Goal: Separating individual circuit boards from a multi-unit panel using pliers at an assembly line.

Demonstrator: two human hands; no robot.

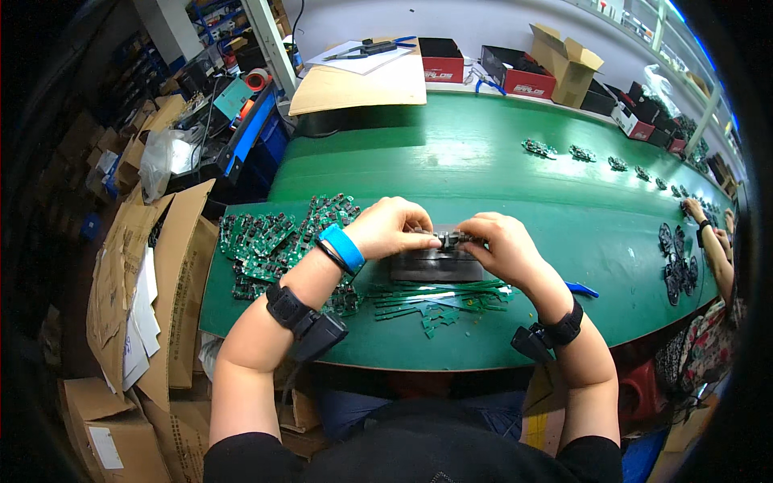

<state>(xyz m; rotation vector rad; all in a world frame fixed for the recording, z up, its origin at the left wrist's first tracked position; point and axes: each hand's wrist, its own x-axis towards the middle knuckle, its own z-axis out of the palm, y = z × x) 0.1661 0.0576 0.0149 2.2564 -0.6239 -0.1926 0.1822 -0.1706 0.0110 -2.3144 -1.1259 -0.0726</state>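
Observation:
Near the front middle of the green table, my left hand [392, 228] and my right hand [505, 245] face each other with fingers pinched. Between them is a small dark circuit board [452, 240], gripped from both sides; the fingers hide much of it. Just under the hands stands a dark grey block [435, 266]. Long thin green strips [431, 294] lie in front of that block, with small green offcuts [435, 318] nearer the table edge. A large heap of green circuit boards [270, 245] spreads to the left, partly behind my left forearm.
Blue-handled pliers [581, 289] lie right of my right wrist. Small board piles [581, 153] run in a row toward the far right, where a co-worker's arm [715, 253] reaches in beside black parts [678, 266]. Cartons [173, 298] stand left; red-black boxes [515, 72] line the back.

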